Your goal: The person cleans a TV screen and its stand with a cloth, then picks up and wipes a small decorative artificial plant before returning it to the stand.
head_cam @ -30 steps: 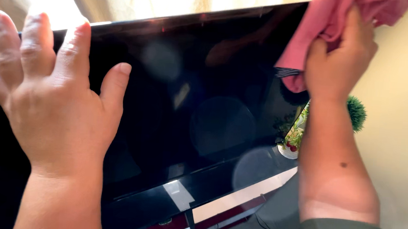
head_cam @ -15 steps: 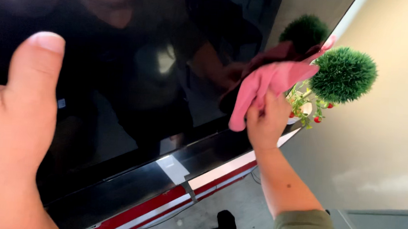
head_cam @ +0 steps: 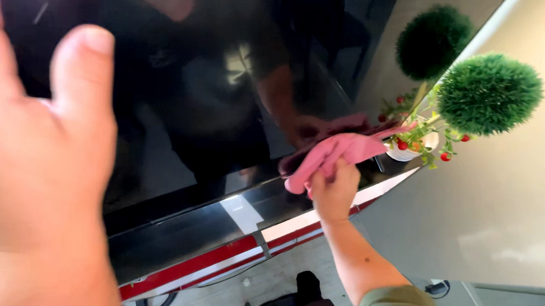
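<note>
Pink, soft microfibre cloth (head_cam: 333,156) sits bunched in the right hand (head_cam: 333,192), whose fingers are clenched around its lower folds so that a loose flap trails up and to the right across the glass. That cloth is pressed against the lower right corner of the large glossy black flat screen (head_cam: 180,102), just above the shiny black lower bezel (head_cam: 216,222), a grip that keeps a thick pad of fabric between the knuckles and the panel. The left hand (head_cam: 34,175) is very near the camera at the left, blurred, spread flat with the thumb raised and holding nothing; it seems to lie against the screen's face as if to steady it, though contact cannot be made out. Just beside the cloth, to the right of the screen's edge, stands a small white pot with a round green topiary ball and red berries (head_cam: 487,94), its double showing in the dark glass. A red and white strip (head_cam: 213,267) runs under the bezel, and a pale beige wall (head_cam: 524,209) fills the right side.
</note>
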